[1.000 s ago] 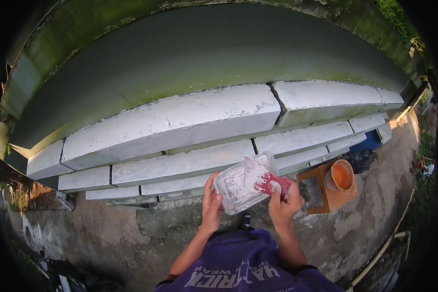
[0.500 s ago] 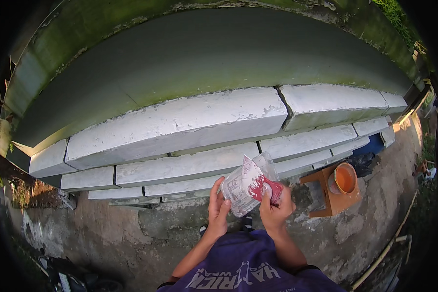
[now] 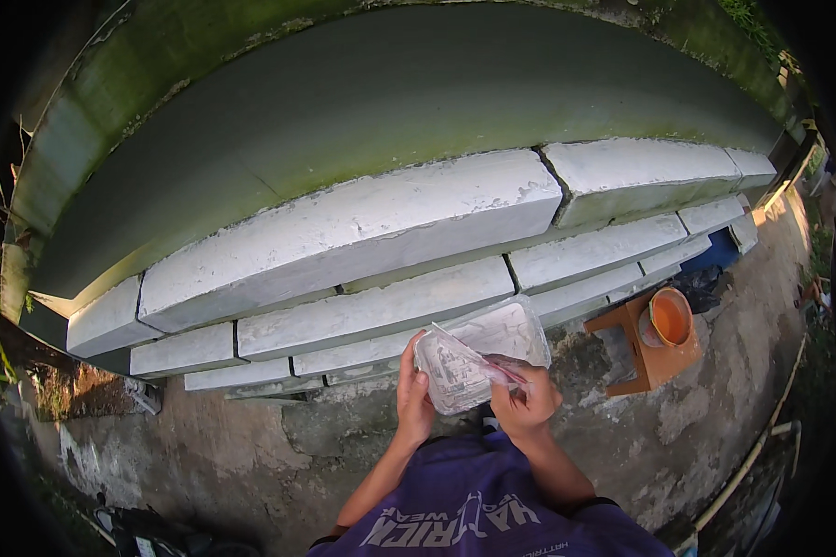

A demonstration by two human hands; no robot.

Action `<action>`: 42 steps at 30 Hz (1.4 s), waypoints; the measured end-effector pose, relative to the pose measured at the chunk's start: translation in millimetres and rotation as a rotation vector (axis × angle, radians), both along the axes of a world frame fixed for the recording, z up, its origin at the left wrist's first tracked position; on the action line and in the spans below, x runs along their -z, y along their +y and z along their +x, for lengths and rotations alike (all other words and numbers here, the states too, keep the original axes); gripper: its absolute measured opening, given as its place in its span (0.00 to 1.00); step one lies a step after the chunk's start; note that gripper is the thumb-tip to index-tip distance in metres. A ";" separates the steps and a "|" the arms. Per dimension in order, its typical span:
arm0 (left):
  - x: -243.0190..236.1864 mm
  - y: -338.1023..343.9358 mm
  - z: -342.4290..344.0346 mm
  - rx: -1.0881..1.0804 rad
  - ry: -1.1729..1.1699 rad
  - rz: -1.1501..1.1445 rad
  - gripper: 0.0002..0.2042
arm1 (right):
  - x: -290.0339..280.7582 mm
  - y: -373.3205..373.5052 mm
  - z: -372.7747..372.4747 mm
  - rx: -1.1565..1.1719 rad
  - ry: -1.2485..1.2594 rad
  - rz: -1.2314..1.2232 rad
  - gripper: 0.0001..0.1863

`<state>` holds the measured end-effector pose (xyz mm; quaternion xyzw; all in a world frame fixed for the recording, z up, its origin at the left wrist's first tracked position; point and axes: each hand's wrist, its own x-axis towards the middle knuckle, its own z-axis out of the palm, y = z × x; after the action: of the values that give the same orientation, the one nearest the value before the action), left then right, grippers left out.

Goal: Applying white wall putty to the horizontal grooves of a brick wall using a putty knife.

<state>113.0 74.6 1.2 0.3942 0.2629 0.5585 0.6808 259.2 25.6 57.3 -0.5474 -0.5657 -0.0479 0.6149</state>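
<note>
A clear plastic container (image 3: 457,382) smeared with white paste is held up in front of my body. My left hand (image 3: 412,395) grips it by its left side, fingers behind and thumb at the edge. My right hand (image 3: 528,399) is closed round the red handle of a putty knife (image 3: 474,355), now turned nearly edge-on. Its thin blade points up and left, over the container's inside, close to the left wall. Whether the blade touches the plastic I cannot tell. A lid-like flap of the same clear plastic spreads to the right, behind the knife.
White-coated stepped blocks (image 3: 362,237) with dark gaps run across the front, below a grey-green wall (image 3: 418,102). To the right an orange bucket (image 3: 669,318) stands on an orange-brown stool (image 3: 648,367), with a black plastic bag (image 3: 699,286) behind. A motorbike (image 3: 149,534) is at lower left.
The putty knife has turned from showing its flat, paste-covered face to nearly edge-on, its tip moving left over the container. The container now shows more of its inside; the whole view has shifted slightly.
</note>
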 end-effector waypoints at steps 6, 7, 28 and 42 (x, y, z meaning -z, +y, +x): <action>-2.9 -1.7 -11.9 0.087 0.073 0.052 0.34 | -13.4 -1.8 -13.7 -0.123 -0.125 -0.043 0.09; -3.9 -2.2 -13.7 0.087 0.071 0.051 0.34 | -10.7 -5.7 -16.1 -0.111 -0.118 -0.068 0.09; -20.0 -1.0 -38.4 0.013 0.134 0.155 0.36 | -14.0 -14.9 -4.5 0.304 0.211 -0.122 0.10; -25.1 -14.8 -20.0 0.017 0.047 0.112 0.34 | -12.2 1.2 -25.0 0.109 0.387 -0.077 0.10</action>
<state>93.0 59.9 26.3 0.4471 0.2436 0.5570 0.6561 234.2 26.8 69.5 -0.5995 -0.4079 0.0467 0.6871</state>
